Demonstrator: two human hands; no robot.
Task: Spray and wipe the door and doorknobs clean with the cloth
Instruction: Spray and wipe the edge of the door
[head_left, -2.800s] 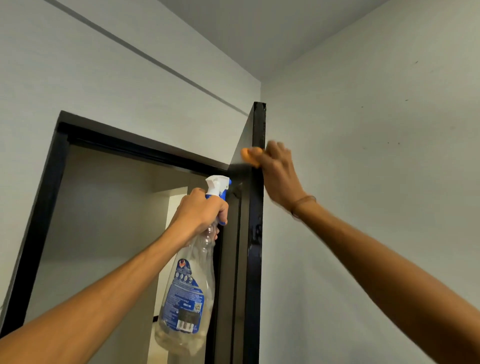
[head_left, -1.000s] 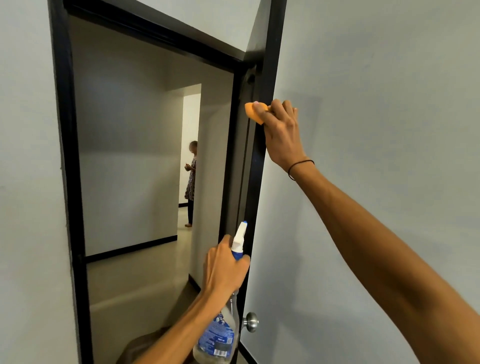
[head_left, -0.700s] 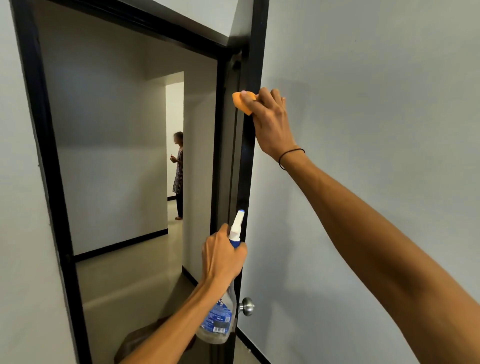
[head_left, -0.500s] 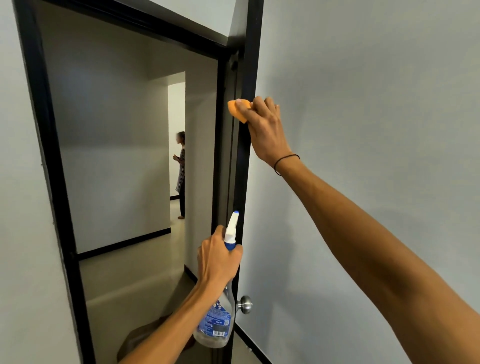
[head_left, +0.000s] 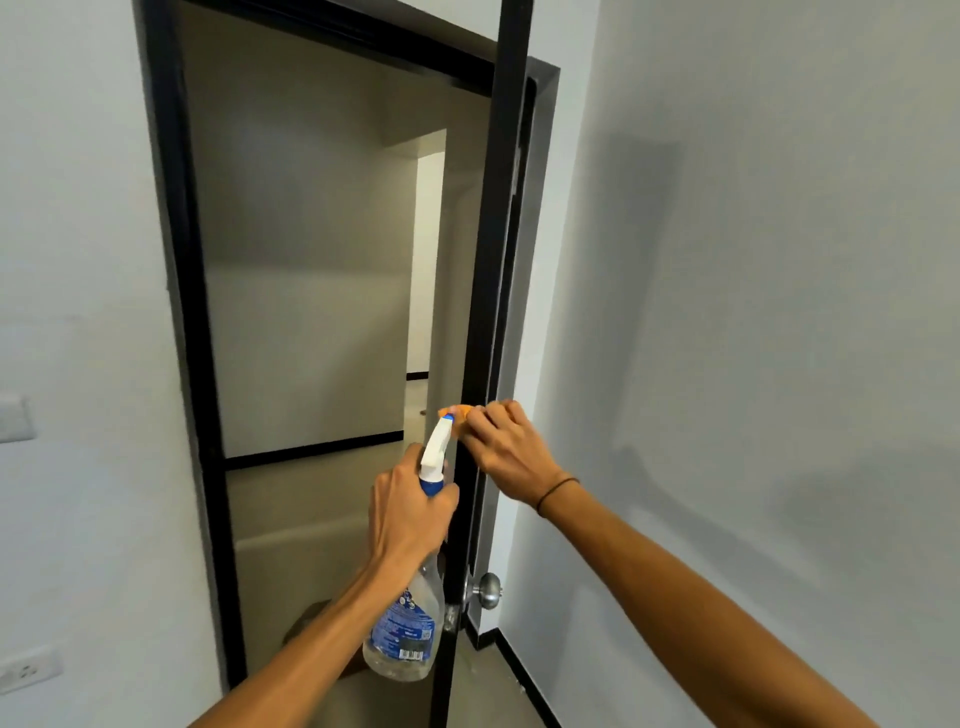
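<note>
The black-edged door (head_left: 506, 218) stands open, seen nearly edge-on, inside a black door frame (head_left: 174, 291) set in a pale grey wall (head_left: 78, 270). The right hand (head_left: 506, 449) presses a small orange cloth (head_left: 457, 414) against the door's narrow black edge, about midway up it; the fingers are curled round the cloth, pinching it to the edge, and a thin black band (head_left: 557, 493) circles the wrist. Just below and to the left, the left hand (head_left: 408, 512) grips the neck of a clear plastic spray bottle (head_left: 402, 639) with a white and blue trigger head (head_left: 434, 457), fingers wrapped tight round it. The nozzle points upward, its tip just beside the cloth. The bottle carries a blue label with a barcode near its lower edge; the writing is too small and blurred to read. A round brushed-metal doorknob (head_left: 488, 590) projects from the door's lower part, just to the right of the bottle. At the left edge of the wall sit a white light switch (head_left: 14, 418) and, lower down, a white power socket (head_left: 26, 670). Through the doorway shows a beige room with a black skirting band (head_left: 311, 452).
</note>
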